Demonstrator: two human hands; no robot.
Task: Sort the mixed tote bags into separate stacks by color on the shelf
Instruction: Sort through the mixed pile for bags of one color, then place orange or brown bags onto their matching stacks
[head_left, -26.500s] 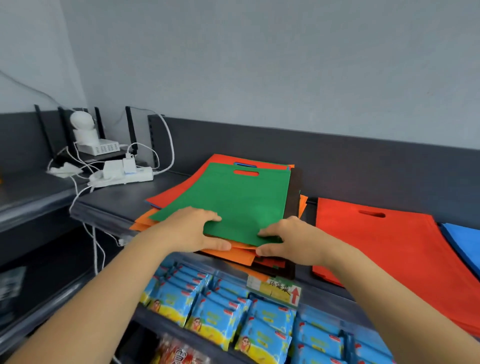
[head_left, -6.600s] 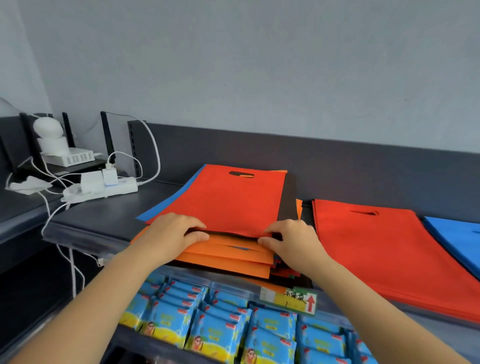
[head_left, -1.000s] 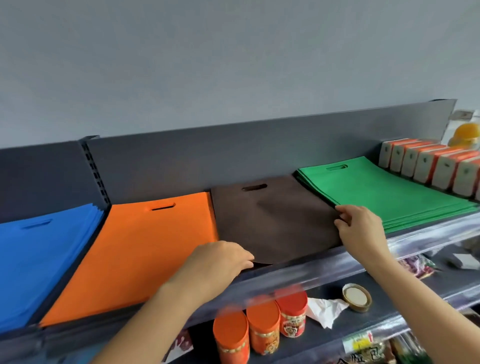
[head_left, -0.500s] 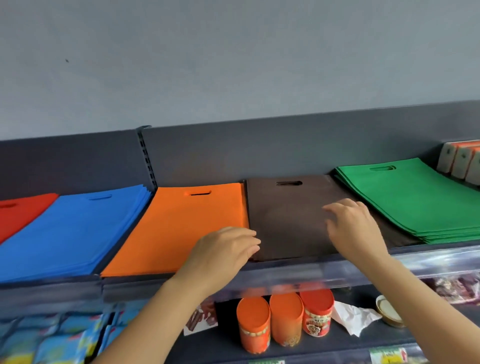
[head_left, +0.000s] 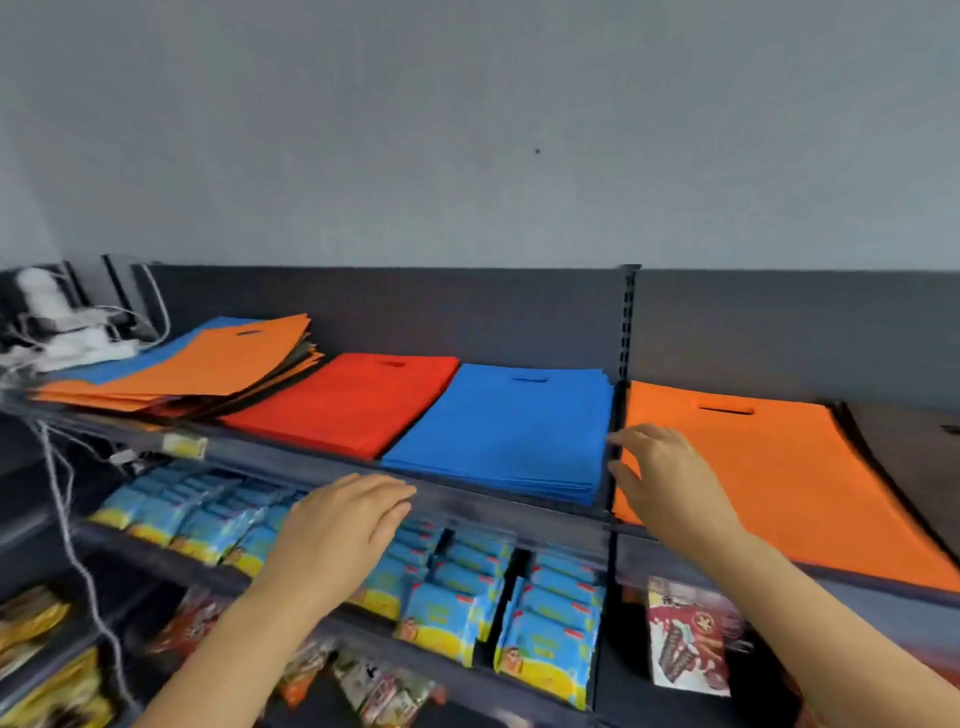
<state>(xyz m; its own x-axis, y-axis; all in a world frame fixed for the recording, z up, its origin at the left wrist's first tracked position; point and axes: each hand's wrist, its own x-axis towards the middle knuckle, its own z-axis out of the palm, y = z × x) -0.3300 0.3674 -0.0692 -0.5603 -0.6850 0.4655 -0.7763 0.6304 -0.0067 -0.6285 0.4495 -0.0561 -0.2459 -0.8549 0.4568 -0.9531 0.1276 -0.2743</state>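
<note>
At the dark metal shelf's (head_left: 519, 513) left end lies the mixed pile of thin non-woven fabric tote bags (head_left: 192, 370). The left hand (head_left: 343, 535) and right hand (head_left: 670, 480) hover near the front edge, fingers loose, holding nothing. The bags look light, limp and slippery, so pinch the top one's near edge two-handed.

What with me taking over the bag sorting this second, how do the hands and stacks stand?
Left hand: open, empty, in front of the shelf edge.
Right hand: open, empty, fingers at the gap between the blue stack and orange stack; contact unclear.
Done: red stack, blue, orange and brown stack lie side by side, one colour each.
Left: the mixed pile at the far left, orange on top with blue and dark bags beneath, needs sorting onto those stacks.
</note>
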